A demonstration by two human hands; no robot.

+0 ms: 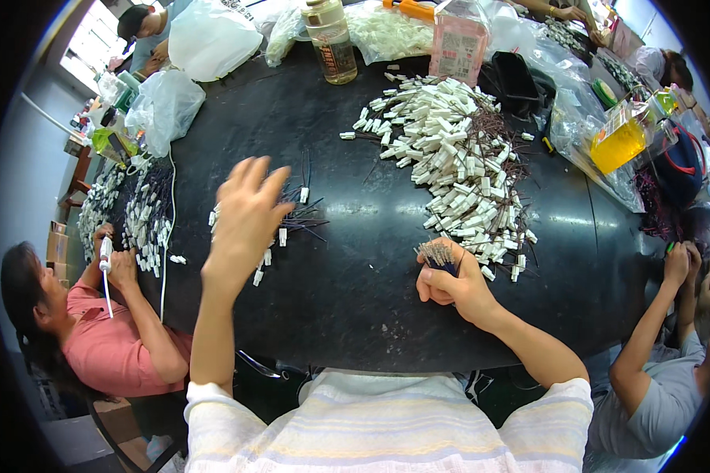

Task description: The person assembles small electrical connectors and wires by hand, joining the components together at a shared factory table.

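Note:
My left hand (247,217) is open, fingers spread, above a small group of white plastic connectors with dark wires (282,235). It partly covers that group, and I cannot tell whether it touches any of them. My right hand (459,285) is closed around a bundle of short dark wires with metal terminal ends (440,254), which point up and away from me. Just beyond it spreads a large heap of white connectors with brown wires (461,185).
The black table (331,307) carries a bottle (331,47), a pink-tinted container (459,43), a black tray (514,83) and a yellow liquid bottle (619,142). A white cable (171,229) crosses the left side. Co-workers sit on both sides; one in pink (126,347) holds a white tool.

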